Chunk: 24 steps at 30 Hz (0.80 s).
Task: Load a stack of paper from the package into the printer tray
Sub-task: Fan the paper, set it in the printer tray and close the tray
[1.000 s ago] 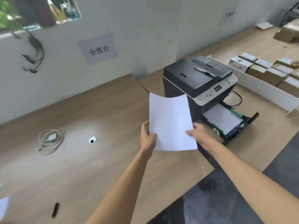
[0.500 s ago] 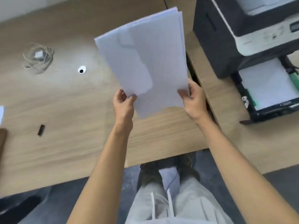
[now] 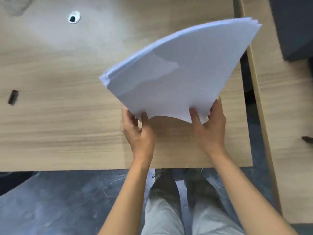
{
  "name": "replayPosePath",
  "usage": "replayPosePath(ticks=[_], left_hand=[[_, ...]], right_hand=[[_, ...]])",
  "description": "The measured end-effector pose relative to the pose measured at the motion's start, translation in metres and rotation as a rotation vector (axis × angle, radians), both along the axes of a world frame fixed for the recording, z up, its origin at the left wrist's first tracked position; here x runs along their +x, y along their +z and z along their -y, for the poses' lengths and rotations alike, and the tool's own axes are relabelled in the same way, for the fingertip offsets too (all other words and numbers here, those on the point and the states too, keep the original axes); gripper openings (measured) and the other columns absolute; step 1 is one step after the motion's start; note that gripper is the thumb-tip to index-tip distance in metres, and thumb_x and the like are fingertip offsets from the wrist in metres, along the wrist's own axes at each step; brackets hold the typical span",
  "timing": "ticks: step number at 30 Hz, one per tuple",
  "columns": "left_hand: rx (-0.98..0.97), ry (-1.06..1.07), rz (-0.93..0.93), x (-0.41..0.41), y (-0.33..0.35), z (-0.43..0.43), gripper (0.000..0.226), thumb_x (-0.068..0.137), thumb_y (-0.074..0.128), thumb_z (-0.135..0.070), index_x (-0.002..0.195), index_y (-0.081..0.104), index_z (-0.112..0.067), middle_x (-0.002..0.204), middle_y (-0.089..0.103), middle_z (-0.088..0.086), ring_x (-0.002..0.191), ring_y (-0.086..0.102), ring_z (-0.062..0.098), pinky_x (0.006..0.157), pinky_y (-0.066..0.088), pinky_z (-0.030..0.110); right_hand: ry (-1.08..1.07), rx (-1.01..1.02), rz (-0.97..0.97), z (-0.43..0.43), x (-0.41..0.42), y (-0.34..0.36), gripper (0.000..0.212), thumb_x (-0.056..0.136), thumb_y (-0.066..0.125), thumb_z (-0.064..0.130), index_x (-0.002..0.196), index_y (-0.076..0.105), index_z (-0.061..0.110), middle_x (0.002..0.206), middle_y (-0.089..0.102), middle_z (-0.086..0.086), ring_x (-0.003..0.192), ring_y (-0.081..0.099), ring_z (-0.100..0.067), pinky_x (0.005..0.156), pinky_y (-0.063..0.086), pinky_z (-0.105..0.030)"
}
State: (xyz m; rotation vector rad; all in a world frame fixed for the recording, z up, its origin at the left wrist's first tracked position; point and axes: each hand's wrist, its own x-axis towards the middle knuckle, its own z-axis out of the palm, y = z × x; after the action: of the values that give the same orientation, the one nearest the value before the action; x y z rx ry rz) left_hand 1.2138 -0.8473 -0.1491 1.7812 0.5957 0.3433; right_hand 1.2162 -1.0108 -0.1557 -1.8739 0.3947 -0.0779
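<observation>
No writing or brand can be read anywhere here; the stack of white paper sheets (image 3: 183,68) is blank on its upper face. Your left hand (image 3: 138,131) and your right hand (image 3: 210,128) each pinch a near corner of the stack, thumbs on top and fingers underneath, so the sheets rise away from your grip and fan out over the light wood-grain desk (image 3: 59,116), sagging between your 2 hands. Compared with half a second ago, you have turned your view further down and the stack tips more to your right; the dark grey printer body (image 3: 294,28) now shows only as a corner at the upper right, and its open tray has left view. The round white cable grommet (image 3: 74,17) and the small black object (image 3: 13,97) lie well apart from the paper.
</observation>
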Motion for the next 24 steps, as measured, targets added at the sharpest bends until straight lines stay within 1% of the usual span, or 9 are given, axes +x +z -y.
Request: replayPosePath(ticks=[3,7,9,11,13,15,18,21,24], left_hand=[[-0.019,0.003,-0.004,-0.001,-0.001,0.005,0.032,0.092,0.059,0.000,0.104,0.057,-0.030,0.079,0.058,-0.013,0.073,0.052,0.015,0.070,0.045,0.036],[-0.062,-0.075,0.022,-0.003,0.015,0.007,0.043,0.094,0.056,0.005,0.112,0.053,-0.034,0.091,0.064,-0.018,0.085,0.061,0.011,0.078,0.050,0.032],[-0.096,-0.107,0.027,-0.007,0.021,0.006,0.053,0.091,0.058,0.012,0.114,0.053,-0.036,0.097,0.066,-0.023,0.094,0.065,0.007,0.086,0.052,0.030],[-0.120,-0.100,0.017,-0.010,0.023,0.007,0.062,0.087,0.065,0.012,0.107,0.054,-0.045,0.096,0.065,-0.021,0.095,0.065,0.009,0.089,0.053,0.032],[-0.150,-0.088,0.002,-0.013,0.021,0.009,0.056,0.087,0.066,0.010,0.101,0.054,-0.044,0.091,0.064,-0.021,0.090,0.064,0.009,0.086,0.052,0.032],[-0.137,-0.068,0.001,-0.013,0.021,0.014,0.048,0.091,0.061,0.009,0.103,0.053,-0.037,0.086,0.063,-0.025,0.083,0.061,0.004,0.080,0.050,0.027],[-0.111,-0.065,0.031,-0.014,0.024,0.020,0.048,0.094,0.057,0.009,0.114,0.052,-0.035,0.094,0.064,-0.019,0.089,0.062,0.009,0.082,0.051,0.029],[-0.116,-0.074,0.046,-0.014,0.023,0.019,0.052,0.093,0.059,0.008,0.125,0.049,-0.033,0.106,0.067,-0.021,0.100,0.065,0.010,0.090,0.051,0.025],[-0.222,-0.056,-0.030,-0.012,0.017,0.019,0.050,0.093,0.063,0.005,0.119,0.052,-0.037,0.109,0.069,-0.023,0.109,0.065,0.008,0.094,0.049,0.022]], right_hand=[[-0.066,0.020,0.047,0.001,0.001,0.005,0.028,0.098,0.059,0.008,0.122,0.053,0.021,0.107,0.063,0.018,0.101,0.062,0.004,0.089,0.050,-0.023],[-0.048,-0.052,0.137,0.008,0.004,0.021,0.027,0.097,0.058,0.002,0.124,0.055,0.002,0.097,0.058,0.025,0.088,0.059,0.014,0.076,0.041,-0.004],[-0.041,-0.045,0.169,0.013,0.007,0.031,0.029,0.094,0.063,0.003,0.121,0.054,0.007,0.095,0.059,0.028,0.090,0.061,0.007,0.078,0.044,-0.008],[-0.065,-0.009,0.212,0.016,0.010,0.036,0.032,0.091,0.067,0.001,0.118,0.050,0.007,0.102,0.060,0.025,0.100,0.062,-0.003,0.087,0.049,-0.021],[-0.081,0.055,0.241,0.017,0.010,0.034,0.028,0.094,0.061,-0.005,0.117,0.048,0.002,0.105,0.061,0.017,0.103,0.063,-0.013,0.090,0.052,-0.034],[-0.077,0.073,0.217,0.013,0.008,0.032,0.017,0.099,0.052,-0.004,0.114,0.045,-0.001,0.097,0.060,0.015,0.092,0.062,-0.009,0.079,0.052,-0.032],[-0.045,0.005,0.225,0.009,0.002,0.036,0.009,0.103,0.046,0.000,0.111,0.042,0.000,0.095,0.060,0.005,0.084,0.062,-0.008,0.070,0.052,-0.029],[-0.052,-0.017,0.217,0.011,-0.001,0.033,0.010,0.103,0.045,0.000,0.109,0.040,0.006,0.092,0.059,0.024,0.082,0.062,-0.001,0.068,0.049,-0.020],[-0.008,0.009,0.059,0.011,-0.004,0.018,0.011,0.105,0.043,0.008,0.113,0.041,0.013,0.095,0.059,0.032,0.088,0.063,-0.001,0.069,0.048,-0.017]])
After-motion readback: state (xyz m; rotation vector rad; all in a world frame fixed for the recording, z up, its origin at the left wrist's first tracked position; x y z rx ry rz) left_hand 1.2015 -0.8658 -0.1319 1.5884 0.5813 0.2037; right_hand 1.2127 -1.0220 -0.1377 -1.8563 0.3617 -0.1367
